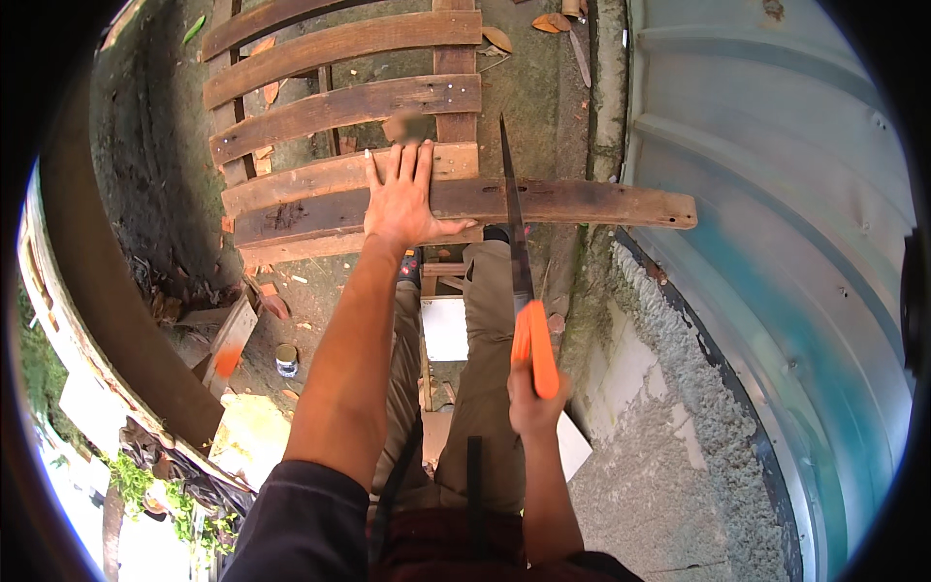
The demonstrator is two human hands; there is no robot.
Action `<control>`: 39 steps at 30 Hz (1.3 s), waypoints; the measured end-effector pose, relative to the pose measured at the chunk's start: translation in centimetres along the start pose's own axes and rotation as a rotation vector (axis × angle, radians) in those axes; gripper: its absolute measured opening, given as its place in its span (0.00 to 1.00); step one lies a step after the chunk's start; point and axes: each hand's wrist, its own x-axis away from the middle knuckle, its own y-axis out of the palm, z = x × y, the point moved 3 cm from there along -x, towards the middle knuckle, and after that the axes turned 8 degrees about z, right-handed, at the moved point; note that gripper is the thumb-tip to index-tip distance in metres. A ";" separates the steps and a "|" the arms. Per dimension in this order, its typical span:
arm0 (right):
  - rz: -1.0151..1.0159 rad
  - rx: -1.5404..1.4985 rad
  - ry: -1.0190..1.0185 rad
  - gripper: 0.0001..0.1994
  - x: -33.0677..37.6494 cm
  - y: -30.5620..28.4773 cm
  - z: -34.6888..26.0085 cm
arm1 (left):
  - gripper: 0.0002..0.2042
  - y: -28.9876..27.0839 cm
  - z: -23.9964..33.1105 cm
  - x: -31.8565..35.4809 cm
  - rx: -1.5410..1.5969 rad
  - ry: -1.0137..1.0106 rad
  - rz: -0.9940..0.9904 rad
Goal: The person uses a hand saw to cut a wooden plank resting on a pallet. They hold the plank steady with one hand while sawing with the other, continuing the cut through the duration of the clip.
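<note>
A long dark wooden plank (601,203) lies across the near end of a slatted wooden pallet (359,105), its right end sticking out past the slats. My left hand (400,199) presses flat on the plank, fingers spread toward the far side and thumb out to the right. In my right hand (533,400) is the orange handle of a handsaw (518,247). The narrow dark blade points away from me and crosses the plank just right of the pallet's edge. Whether its teeth have cut into the wood I cannot tell.
Corrugated metal sheeting (776,175) rises on the right, above a rough concrete ledge (669,427). A small tin can (286,360) stands on the ground at left, near a wood offcut (231,341). Dry leaves (551,22) and wood chips litter the ground. My legs are below the plank.
</note>
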 end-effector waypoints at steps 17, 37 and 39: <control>0.052 -0.134 -0.103 0.15 -11.9 7.3 0.9 | 0.70 0.4 -0.3 0.2 0.029 0.010 0.063; 0.129 -0.207 -0.047 0.16 -12.6 7.3 0.2 | 0.71 0.1 -0.7 -0.3 0.117 0.013 -0.013; 0.145 -0.190 -0.023 0.17 -12.3 7.2 0.2 | 0.71 0.0 -0.7 0.1 0.126 0.007 -0.037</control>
